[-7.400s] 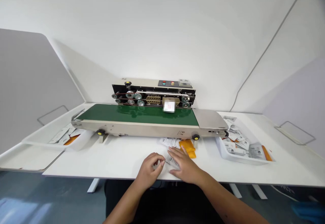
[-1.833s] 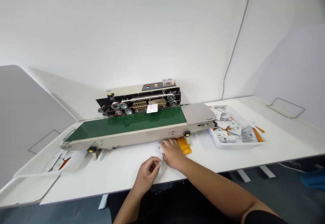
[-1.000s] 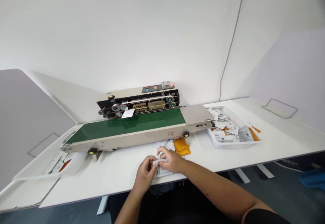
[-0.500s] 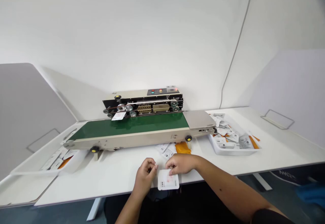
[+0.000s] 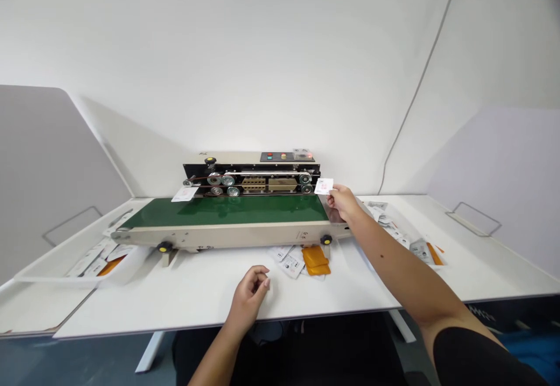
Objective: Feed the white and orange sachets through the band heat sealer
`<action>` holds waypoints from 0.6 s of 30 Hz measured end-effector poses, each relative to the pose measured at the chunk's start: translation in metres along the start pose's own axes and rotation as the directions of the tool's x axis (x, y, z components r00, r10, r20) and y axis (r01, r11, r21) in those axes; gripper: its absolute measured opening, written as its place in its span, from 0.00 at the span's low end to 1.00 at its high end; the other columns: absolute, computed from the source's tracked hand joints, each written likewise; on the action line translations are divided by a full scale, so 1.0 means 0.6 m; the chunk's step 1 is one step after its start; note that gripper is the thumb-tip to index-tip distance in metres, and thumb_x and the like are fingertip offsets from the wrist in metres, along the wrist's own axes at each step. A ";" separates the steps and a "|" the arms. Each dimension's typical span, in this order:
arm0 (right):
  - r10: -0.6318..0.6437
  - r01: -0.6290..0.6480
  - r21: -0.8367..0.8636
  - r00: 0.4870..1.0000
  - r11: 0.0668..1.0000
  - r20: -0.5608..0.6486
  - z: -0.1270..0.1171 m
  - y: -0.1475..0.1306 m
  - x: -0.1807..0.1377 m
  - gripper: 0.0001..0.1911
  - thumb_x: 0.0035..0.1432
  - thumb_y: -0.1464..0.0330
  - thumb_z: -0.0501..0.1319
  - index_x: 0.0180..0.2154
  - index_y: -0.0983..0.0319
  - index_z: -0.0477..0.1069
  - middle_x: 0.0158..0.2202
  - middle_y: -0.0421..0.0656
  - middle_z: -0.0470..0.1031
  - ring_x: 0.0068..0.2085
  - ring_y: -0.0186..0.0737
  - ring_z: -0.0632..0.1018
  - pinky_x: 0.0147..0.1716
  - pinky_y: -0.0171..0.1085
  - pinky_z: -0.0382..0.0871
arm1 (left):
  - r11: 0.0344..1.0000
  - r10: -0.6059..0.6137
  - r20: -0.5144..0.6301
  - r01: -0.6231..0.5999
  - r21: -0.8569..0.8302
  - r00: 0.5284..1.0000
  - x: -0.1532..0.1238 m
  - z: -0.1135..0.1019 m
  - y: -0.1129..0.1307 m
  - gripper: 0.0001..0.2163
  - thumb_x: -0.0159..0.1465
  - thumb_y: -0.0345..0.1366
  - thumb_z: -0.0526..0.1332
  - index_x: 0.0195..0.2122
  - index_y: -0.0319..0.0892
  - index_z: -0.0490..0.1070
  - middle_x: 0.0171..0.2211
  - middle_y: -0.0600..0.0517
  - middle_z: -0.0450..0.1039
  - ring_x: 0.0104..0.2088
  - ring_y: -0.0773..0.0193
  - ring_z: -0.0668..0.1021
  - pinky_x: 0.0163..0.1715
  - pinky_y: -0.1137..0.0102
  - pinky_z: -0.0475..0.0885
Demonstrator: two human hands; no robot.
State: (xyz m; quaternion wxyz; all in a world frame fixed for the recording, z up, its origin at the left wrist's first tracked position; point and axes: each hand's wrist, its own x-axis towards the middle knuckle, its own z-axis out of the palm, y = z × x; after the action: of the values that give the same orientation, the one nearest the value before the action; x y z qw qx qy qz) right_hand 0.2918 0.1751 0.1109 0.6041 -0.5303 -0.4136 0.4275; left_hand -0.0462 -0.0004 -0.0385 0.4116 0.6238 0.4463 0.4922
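Held in my right hand (image 5: 343,200) is a small white sachet (image 5: 324,186) with printing on it, pinched by its right edge. That sachet is at the right end of the band sealing machine (image 5: 251,179), beside its rollers and above the metal plate (image 5: 336,216). My left hand (image 5: 249,294) rests near the table's front edge, loosely curled with a gap between thumb and fingers, holding nothing. Another white sachet (image 5: 184,193) sticks out from the machine's left end, over the green conveyor belt (image 5: 227,212).
White sachets (image 5: 291,262) and orange sachets (image 5: 315,260) lie on the table before the conveyor. A bin of sachets (image 5: 126,272) stands left; more sachets (image 5: 394,231) lie right, partly behind my forearm. Partition panels (image 5: 48,164) flank the white table (image 5: 188,298).
My right hand has carried the sachet from the table's front edge up to the sealer's right end. The sachet at the machine has moved left. My left hand stays near the front edge.
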 end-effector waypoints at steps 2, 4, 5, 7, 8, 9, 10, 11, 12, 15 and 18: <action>0.033 -0.033 -0.001 0.999 0.999 0.023 0.010 0.009 0.006 0.13 0.52 0.73 0.64 0.42 0.66 0.73 0.17 0.34 0.67 0.17 0.28 0.65 0.16 0.27 0.57 | 1.000 -0.004 0.006 0.004 0.010 1.000 -0.001 0.000 0.000 0.13 0.69 0.48 0.61 0.45 0.43 0.71 0.30 0.54 0.71 0.31 0.61 0.74 0.34 0.69 0.69; 0.056 -0.056 -0.004 0.997 0.998 0.060 0.021 0.014 0.008 0.09 0.53 0.73 0.64 0.39 0.66 0.73 0.18 0.35 0.67 0.17 0.28 0.66 0.16 0.27 0.58 | 1.000 -0.003 0.014 0.002 0.014 1.000 -0.001 -0.001 0.001 0.13 0.69 0.48 0.61 0.45 0.43 0.72 0.30 0.54 0.71 0.31 0.61 0.74 0.34 0.69 0.69; 0.065 -0.064 -0.008 0.995 0.998 0.079 0.027 0.016 0.008 0.08 0.54 0.73 0.65 0.38 0.66 0.73 0.18 0.35 0.67 0.17 0.28 0.66 0.16 0.27 0.58 | 1.000 -0.002 0.016 0.002 0.015 1.000 -0.001 -0.001 0.001 0.13 0.69 0.48 0.61 0.45 0.43 0.72 0.30 0.54 0.71 0.31 0.61 0.74 0.34 0.69 0.69; 0.079 -0.077 -0.025 0.991 0.997 0.110 0.038 0.016 0.008 0.07 0.55 0.73 0.66 0.37 0.66 0.73 0.18 0.36 0.68 0.18 0.28 0.67 0.16 0.27 0.59 | 1.000 -0.008 0.016 0.007 0.015 1.000 -0.002 -0.001 0.003 0.13 0.69 0.47 0.61 0.44 0.43 0.72 0.30 0.54 0.71 0.31 0.61 0.75 0.34 0.69 0.70; 0.083 -0.079 -0.038 0.989 0.996 0.120 0.044 0.016 0.008 0.06 0.55 0.73 0.66 0.37 0.66 0.73 0.19 0.37 0.68 0.18 0.29 0.67 0.17 0.27 0.60 | 1.000 -0.011 0.014 0.011 0.014 1.000 -0.002 -0.001 0.004 0.13 0.68 0.47 0.61 0.44 0.43 0.73 0.30 0.53 0.71 0.31 0.61 0.75 0.34 0.69 0.70; 0.084 -0.077 -0.054 0.988 0.996 0.127 0.048 0.014 0.008 0.06 0.55 0.73 0.67 0.37 0.66 0.73 0.19 0.37 0.69 0.18 0.29 0.68 0.17 0.28 0.61 | 1.000 -0.012 0.013 0.011 0.014 1.000 -0.002 -0.001 0.005 0.13 0.68 0.47 0.61 0.44 0.43 0.73 0.31 0.53 0.71 0.31 0.61 0.75 0.34 0.69 0.70; 0.080 -0.071 -0.073 0.988 0.995 0.131 0.053 0.012 0.008 0.06 0.55 0.73 0.67 0.37 0.67 0.74 0.19 0.38 0.70 0.19 0.30 0.68 0.18 0.28 0.62 | 1.000 -0.011 0.013 0.011 0.015 1.000 -0.002 -0.001 0.006 0.12 0.68 0.47 0.61 0.43 0.43 0.73 0.31 0.53 0.71 0.31 0.61 0.75 0.34 0.69 0.70; 0.072 -0.060 -0.095 0.989 0.994 0.131 0.056 0.010 0.008 0.07 0.55 0.73 0.67 0.37 0.67 0.74 0.20 0.40 0.71 0.19 0.30 0.69 0.18 0.29 0.63 | 1.000 -0.010 0.016 0.010 0.018 1.000 -0.002 -0.001 0.006 0.12 0.68 0.46 0.61 0.43 0.43 0.73 0.31 0.53 0.72 0.31 0.62 0.75 0.34 0.69 0.69; 0.058 -0.043 -0.119 0.990 0.992 0.126 0.058 0.006 0.007 0.07 0.55 0.73 0.67 0.38 0.67 0.75 0.22 0.41 0.73 0.20 0.31 0.69 0.19 0.30 0.64 | 1.000 -0.008 0.019 0.007 0.021 1.000 -0.002 -0.001 0.007 0.12 0.68 0.46 0.61 0.43 0.43 0.73 0.31 0.53 0.72 0.31 0.62 0.74 0.34 0.69 0.69; -0.034 0.046 -0.183 0.997 0.982 0.072 0.057 -0.004 -0.013 0.09 0.57 0.70 0.66 0.41 0.65 0.77 0.32 0.45 0.79 0.25 0.33 0.72 0.25 0.33 0.68 | 0.999 -0.004 0.030 0.003 0.034 1.000 -0.002 0.000 0.008 0.11 0.69 0.45 0.61 0.42 0.43 0.74 0.31 0.53 0.73 0.31 0.61 0.75 0.34 0.69 0.69; -0.287 0.282 -0.284 0.958 0.917 0.024 0.048 0.002 -0.070 0.13 0.60 0.66 0.63 0.46 0.60 0.78 0.44 0.47 0.79 0.38 0.40 0.76 0.39 0.38 0.73 | 0.998 0.004 0.043 -0.007 0.059 0.999 -0.003 0.000 0.011 0.11 0.69 0.46 0.61 0.41 0.43 0.74 0.33 0.51 0.75 0.32 0.61 0.76 0.34 0.69 0.70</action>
State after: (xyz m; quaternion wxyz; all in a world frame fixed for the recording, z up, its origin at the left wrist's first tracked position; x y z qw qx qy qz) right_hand 0.2522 0.1434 0.1106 0.5810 -0.5498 -0.5377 0.2664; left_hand -0.0452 -0.0040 -0.0326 0.4012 0.6473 0.4500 0.4665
